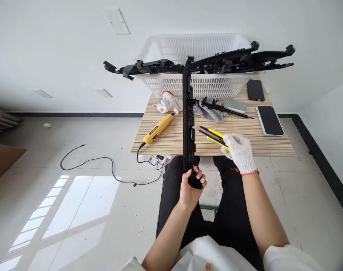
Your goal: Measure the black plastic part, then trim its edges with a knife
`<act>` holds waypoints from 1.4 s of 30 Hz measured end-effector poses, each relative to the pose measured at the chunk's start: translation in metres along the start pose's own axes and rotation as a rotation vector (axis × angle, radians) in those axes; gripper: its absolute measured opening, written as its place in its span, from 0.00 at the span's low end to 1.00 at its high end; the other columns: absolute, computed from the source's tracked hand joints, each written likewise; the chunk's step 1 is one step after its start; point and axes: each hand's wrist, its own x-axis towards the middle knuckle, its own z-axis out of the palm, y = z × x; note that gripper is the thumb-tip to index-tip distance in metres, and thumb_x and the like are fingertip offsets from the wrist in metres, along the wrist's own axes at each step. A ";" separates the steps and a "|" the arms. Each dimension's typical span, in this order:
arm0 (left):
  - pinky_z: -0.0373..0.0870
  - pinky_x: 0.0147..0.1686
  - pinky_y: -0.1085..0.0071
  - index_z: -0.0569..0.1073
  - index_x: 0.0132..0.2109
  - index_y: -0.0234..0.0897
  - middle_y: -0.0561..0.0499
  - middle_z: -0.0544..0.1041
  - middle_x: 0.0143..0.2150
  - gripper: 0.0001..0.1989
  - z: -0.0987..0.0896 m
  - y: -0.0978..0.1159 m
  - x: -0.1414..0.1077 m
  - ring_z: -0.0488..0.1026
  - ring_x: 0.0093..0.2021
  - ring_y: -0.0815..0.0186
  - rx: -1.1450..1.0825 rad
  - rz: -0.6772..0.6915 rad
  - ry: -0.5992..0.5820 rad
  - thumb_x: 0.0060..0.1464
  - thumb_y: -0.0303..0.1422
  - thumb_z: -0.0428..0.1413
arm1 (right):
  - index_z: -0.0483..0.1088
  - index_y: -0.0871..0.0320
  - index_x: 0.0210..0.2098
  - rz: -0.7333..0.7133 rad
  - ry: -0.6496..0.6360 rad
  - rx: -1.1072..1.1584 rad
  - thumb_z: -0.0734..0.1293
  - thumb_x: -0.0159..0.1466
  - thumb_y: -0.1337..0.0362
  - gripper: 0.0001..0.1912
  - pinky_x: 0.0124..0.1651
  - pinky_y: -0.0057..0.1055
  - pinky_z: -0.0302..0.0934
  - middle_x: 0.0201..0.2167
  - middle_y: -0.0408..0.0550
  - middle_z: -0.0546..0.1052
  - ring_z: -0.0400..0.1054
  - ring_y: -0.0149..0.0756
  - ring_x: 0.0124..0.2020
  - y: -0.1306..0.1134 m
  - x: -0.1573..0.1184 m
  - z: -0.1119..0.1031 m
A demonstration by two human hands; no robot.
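My bare left hand [192,188] is closed round the lower end of a long black plastic trim part [187,124], which stands nearly upright in front of me, its ribbed side showing. In my right hand [239,151], covered by a white knitted glove with an orange cuff, is a yellow and black utility knife [213,136]. Its blade points left, at the edge of the trim part about halfway up; whether it touches I cannot tell. The upper end of the part overlaps the white basket in view.
A white plastic basket [188,86] bears several more black trim parts [239,60]. On the wooden table [171,141] lie a yellow corded tool [158,128], a white glove [169,102], a grey cloth [209,112], black calipers [216,105] and two phones [270,120]. A cable [112,165] trails over the floor.
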 end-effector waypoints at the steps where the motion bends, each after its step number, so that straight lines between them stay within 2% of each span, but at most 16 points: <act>1: 0.62 0.28 0.75 0.70 0.34 0.37 0.56 0.60 0.28 0.08 0.000 0.001 0.000 0.62 0.27 0.72 0.003 0.004 -0.001 0.53 0.35 0.61 | 0.59 0.57 0.21 -0.009 0.021 0.022 0.69 0.57 0.57 0.17 0.14 0.20 0.44 0.13 0.37 0.58 0.56 0.24 0.15 0.000 0.000 0.000; 6: 0.62 0.28 0.75 0.70 0.34 0.37 0.56 0.60 0.28 0.08 -0.002 0.002 0.000 0.62 0.27 0.72 0.010 -0.006 -0.010 0.53 0.35 0.60 | 0.64 0.58 0.22 0.025 -0.128 -0.066 0.69 0.57 0.58 0.14 0.15 0.20 0.44 0.14 0.38 0.62 0.54 0.23 0.15 -0.001 -0.001 -0.001; 10: 0.63 0.29 0.75 0.70 0.35 0.37 0.55 0.61 0.28 0.07 -0.003 0.000 0.000 0.62 0.28 0.71 0.035 0.011 0.003 0.54 0.35 0.59 | 0.60 0.57 0.21 -0.003 0.004 0.046 0.69 0.57 0.58 0.16 0.15 0.20 0.45 0.15 0.37 0.58 0.57 0.24 0.15 -0.001 0.000 0.000; 14: 0.62 0.29 0.75 0.70 0.35 0.37 0.55 0.61 0.28 0.07 -0.002 -0.001 0.002 0.62 0.28 0.72 0.033 0.005 0.001 0.54 0.35 0.59 | 0.64 0.58 0.22 0.042 -0.114 -0.009 0.69 0.57 0.59 0.14 0.15 0.20 0.43 0.14 0.38 0.60 0.55 0.23 0.15 -0.001 0.001 -0.001; 18: 0.63 0.28 0.75 0.70 0.34 0.37 0.56 0.61 0.27 0.08 0.002 -0.003 0.003 0.63 0.28 0.72 0.062 -0.007 0.015 0.53 0.35 0.60 | 0.59 0.57 0.21 0.033 -0.011 0.044 0.68 0.58 0.57 0.16 0.15 0.20 0.43 0.14 0.37 0.58 0.55 0.23 0.14 -0.004 0.001 -0.002; 22: 0.62 0.26 0.76 0.70 0.34 0.37 0.56 0.63 0.27 0.10 0.003 -0.004 0.001 0.63 0.26 0.72 0.119 -0.013 0.053 0.52 0.38 0.62 | 0.62 0.58 0.21 0.085 -0.135 -0.021 0.69 0.57 0.58 0.15 0.14 0.19 0.43 0.15 0.37 0.59 0.55 0.22 0.14 -0.006 0.001 -0.003; 25: 0.65 0.26 0.75 0.71 0.35 0.37 0.55 0.65 0.28 0.11 0.001 -0.007 0.000 0.66 0.27 0.71 0.176 -0.028 0.050 0.51 0.39 0.62 | 0.59 0.57 0.22 0.058 -0.039 0.062 0.69 0.57 0.58 0.15 0.14 0.19 0.43 0.15 0.37 0.58 0.55 0.23 0.14 -0.005 0.002 -0.002; 27: 0.68 0.29 0.72 0.72 0.37 0.37 0.54 0.68 0.29 0.11 -0.002 -0.008 0.000 0.68 0.30 0.68 0.217 -0.034 0.045 0.51 0.39 0.62 | 0.56 0.56 0.21 0.063 -0.043 0.083 0.69 0.56 0.59 0.17 0.14 0.19 0.42 0.15 0.37 0.57 0.55 0.23 0.14 -0.005 0.002 -0.001; 30: 0.73 0.40 0.64 0.73 0.40 0.37 0.53 0.71 0.31 0.12 -0.005 -0.008 0.000 0.72 0.37 0.64 0.264 -0.021 0.048 0.50 0.36 0.62 | 0.58 0.56 0.21 0.074 -0.031 0.070 0.69 0.56 0.59 0.16 0.14 0.19 0.42 0.14 0.37 0.58 0.55 0.23 0.14 -0.006 0.002 -0.001; 32: 0.72 0.48 0.59 0.74 0.42 0.36 0.52 0.72 0.32 0.12 -0.006 -0.008 -0.001 0.72 0.40 0.62 0.263 -0.011 0.051 0.50 0.35 0.62 | 0.59 0.56 0.22 0.064 0.024 0.082 0.68 0.57 0.57 0.15 0.14 0.20 0.43 0.14 0.37 0.59 0.55 0.23 0.14 -0.008 0.002 -0.001; 33: 0.71 0.50 0.57 0.74 0.42 0.36 0.52 0.72 0.31 0.12 -0.006 -0.009 -0.001 0.73 0.41 0.61 0.255 -0.011 0.045 0.50 0.34 0.61 | 0.59 0.56 0.22 0.070 0.006 0.073 0.68 0.57 0.57 0.15 0.14 0.20 0.43 0.13 0.37 0.60 0.54 0.23 0.13 -0.009 0.002 -0.002; 35: 0.70 0.52 0.54 0.75 0.43 0.36 0.52 0.73 0.31 0.12 -0.004 -0.011 -0.002 0.73 0.40 0.61 0.245 -0.019 0.013 0.51 0.36 0.61 | 0.58 0.56 0.21 0.099 -0.079 0.031 0.68 0.57 0.57 0.17 0.14 0.20 0.41 0.12 0.37 0.59 0.52 0.22 0.13 -0.010 0.002 -0.003; 36: 0.69 0.52 0.54 0.75 0.43 0.35 0.51 0.74 0.31 0.13 -0.003 -0.012 -0.002 0.73 0.41 0.61 0.253 -0.024 -0.010 0.52 0.37 0.61 | 0.57 0.56 0.21 0.104 -0.088 0.022 0.68 0.57 0.58 0.17 0.14 0.19 0.40 0.12 0.37 0.59 0.51 0.22 0.13 -0.011 0.002 -0.004; 39: 0.68 0.54 0.52 0.76 0.46 0.34 0.49 0.76 0.32 0.17 -0.002 -0.012 -0.002 0.74 0.41 0.59 0.317 -0.029 -0.067 0.53 0.40 0.61 | 0.55 0.56 0.21 0.062 0.008 0.071 0.66 0.59 0.57 0.18 0.15 0.20 0.42 0.13 0.37 0.60 0.51 0.22 0.13 -0.011 0.002 -0.005; 42: 0.70 0.52 0.55 0.76 0.46 0.32 0.49 0.76 0.31 0.19 -0.003 -0.009 -0.001 0.74 0.37 0.62 0.350 -0.032 -0.048 0.53 0.42 0.62 | 0.55 0.56 0.21 0.075 -0.082 0.038 0.66 0.59 0.58 0.18 0.14 0.20 0.40 0.12 0.37 0.60 0.50 0.22 0.13 -0.010 0.003 -0.008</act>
